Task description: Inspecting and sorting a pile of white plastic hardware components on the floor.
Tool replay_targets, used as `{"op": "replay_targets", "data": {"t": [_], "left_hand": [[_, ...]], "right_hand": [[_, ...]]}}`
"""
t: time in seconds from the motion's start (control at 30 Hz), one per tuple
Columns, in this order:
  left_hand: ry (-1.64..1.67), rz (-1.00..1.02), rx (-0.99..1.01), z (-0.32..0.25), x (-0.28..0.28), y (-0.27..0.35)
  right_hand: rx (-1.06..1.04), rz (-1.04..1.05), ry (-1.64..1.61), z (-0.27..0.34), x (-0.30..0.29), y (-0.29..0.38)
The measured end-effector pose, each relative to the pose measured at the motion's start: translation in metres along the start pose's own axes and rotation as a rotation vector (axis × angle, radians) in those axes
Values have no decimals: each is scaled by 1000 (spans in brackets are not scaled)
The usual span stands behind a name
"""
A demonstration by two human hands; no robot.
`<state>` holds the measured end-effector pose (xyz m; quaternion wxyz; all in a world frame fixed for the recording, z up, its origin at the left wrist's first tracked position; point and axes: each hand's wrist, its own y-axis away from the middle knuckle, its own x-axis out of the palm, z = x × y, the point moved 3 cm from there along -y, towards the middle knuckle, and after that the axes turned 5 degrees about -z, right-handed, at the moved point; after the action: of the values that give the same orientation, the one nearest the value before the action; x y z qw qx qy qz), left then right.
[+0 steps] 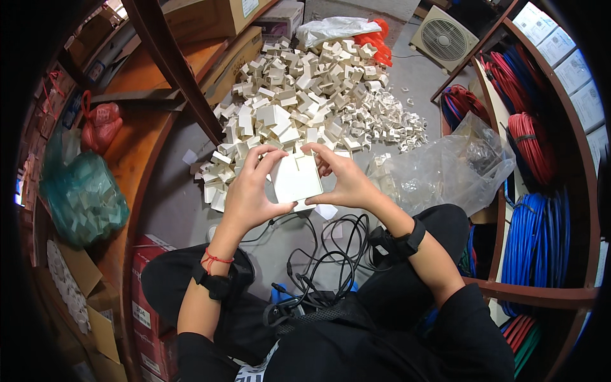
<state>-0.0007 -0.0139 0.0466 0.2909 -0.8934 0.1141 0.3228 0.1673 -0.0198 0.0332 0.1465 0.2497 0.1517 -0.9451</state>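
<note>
Between my two hands is a white plastic fitting (pixel 296 180) with a flat, nearly square face and a short slot at its upper edge. My left hand (pixel 258 186) grips its left side, fingers on the top edge and thumb at the bottom. On the other side, my right hand (pixel 336 174) holds the upper right edge with its fingers, the thumb on the lower right corner. Some fingertips are hidden behind the fitting. Just beyond the hands, a large pile of white plastic trunking fittings (pixel 286 102) covers the floor, with smaller clip-like pieces (pixel 382 114) at its right.
Black cables (pixel 334 258) lie looped between my legs. A clear plastic bag (pixel 439 162) rests at right, beside shelves with blue cable coils (pixel 532 238) and red coils (pixel 530 143). At left, a wooden shelf (pixel 143 167) holds a green bag of pieces (pixel 86 205). A box fan (pixel 444 40) stands behind.
</note>
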Motion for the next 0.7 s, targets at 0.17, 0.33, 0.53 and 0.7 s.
{"op": "replay_targets", "data": {"t": [0.17, 0.33, 0.53, 0.7], "left_hand": [[-60, 49, -116, 6, 3, 2], [-93, 45, -103, 13, 12, 5], [-162, 100, -131, 58, 53, 15], [-245, 280, -229, 105, 114, 31]], "right_hand": [[-80, -39, 118, 2, 1, -1], [-312, -157, 341, -3, 9, -1], [-119, -70, 308, -59, 33, -5], [-1, -77, 288, -135, 63, 11]]}}
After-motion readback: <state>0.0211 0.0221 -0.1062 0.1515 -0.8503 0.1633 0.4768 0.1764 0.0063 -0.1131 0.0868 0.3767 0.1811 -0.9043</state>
